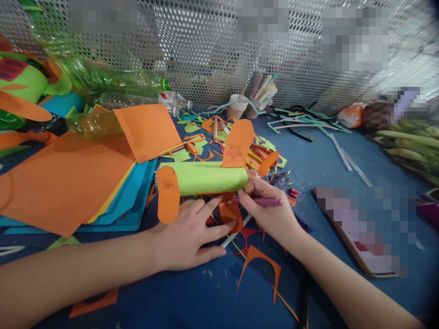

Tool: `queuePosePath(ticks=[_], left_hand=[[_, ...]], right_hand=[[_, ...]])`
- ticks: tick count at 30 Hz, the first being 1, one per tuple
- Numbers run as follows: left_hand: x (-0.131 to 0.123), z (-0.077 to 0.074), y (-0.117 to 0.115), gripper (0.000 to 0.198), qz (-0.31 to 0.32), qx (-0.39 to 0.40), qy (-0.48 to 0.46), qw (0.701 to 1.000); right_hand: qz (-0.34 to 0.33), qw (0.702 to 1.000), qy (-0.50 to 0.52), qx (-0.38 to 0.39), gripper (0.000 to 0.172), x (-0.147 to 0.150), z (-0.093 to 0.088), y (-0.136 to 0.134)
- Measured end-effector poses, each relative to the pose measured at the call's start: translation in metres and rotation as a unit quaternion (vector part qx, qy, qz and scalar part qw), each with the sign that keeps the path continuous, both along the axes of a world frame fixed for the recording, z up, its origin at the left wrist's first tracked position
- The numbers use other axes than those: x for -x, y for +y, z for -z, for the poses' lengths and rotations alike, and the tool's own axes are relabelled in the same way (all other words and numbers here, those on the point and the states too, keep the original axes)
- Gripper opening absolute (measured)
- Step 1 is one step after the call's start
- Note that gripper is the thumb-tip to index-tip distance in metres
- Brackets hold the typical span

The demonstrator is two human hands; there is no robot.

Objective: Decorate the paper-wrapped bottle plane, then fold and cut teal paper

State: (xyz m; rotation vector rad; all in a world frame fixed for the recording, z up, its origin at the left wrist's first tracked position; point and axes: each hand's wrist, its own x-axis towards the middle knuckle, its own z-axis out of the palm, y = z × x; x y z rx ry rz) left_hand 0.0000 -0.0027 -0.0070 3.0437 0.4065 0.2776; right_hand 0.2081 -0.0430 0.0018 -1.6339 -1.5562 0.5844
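Note:
A small bottle wrapped in lime-green paper [206,178] lies on its side on the blue table. Orange paper pieces stick out of it: an upright wing [236,145] with a star drawn on it, a rounded tail piece [168,194] also bearing a star, and a lower wing [231,214] partly covered by fingers. My left hand [195,228] is spread open just below the wrapped bottle, its fingertips at the lower wing. A purple felt-tip pen [265,201] is pinched in my right hand [265,205], beside the bottle's neck end. The pen's tip reaches towards the lower wing.
Coloured paper sheets [68,178] are stacked at left, with plastic bottles [126,81] behind. Paper scraps [202,141] surround the wrapped bottle. Cups of brushes [236,108] and scattered straws [308,123] stand before a perforated metal panel [202,41]. A phone-like object [356,237] lies at right.

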Motion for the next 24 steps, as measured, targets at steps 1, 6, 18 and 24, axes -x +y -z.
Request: queuePosePath(ticks=[1, 6, 18, 24], left_hand=[[-0.0001, -0.0002, -0.0001, 0.045, 0.0, 0.0, 0.0, 1.0], [-0.0002, -0.001, -0.0003, 0.045, -0.003, -0.001, 0.002, 1.0], [-0.0003, 0.0, -0.0002, 0.045, -0.001, -0.003, -0.002, 1.0], [0.0007, 0.0005, -0.0005, 0.046, -0.003, -0.01, 0.004, 1.0]], right_hand=[[-0.001, 1.0, -0.002, -0.002, 0.024, 0.0001, 0.0001, -0.0002], [-0.003, 1.0, -0.016, -0.002, 0.025, 0.0008, -0.0005, -0.0008], [0.004, 1.0, -0.011, 0.0, 0.025, 0.0025, -0.0028, -0.0027], [-0.006, 1.0, -0.007, 0.014, 0.025, 0.0054, -0.0035, -0.0029]])
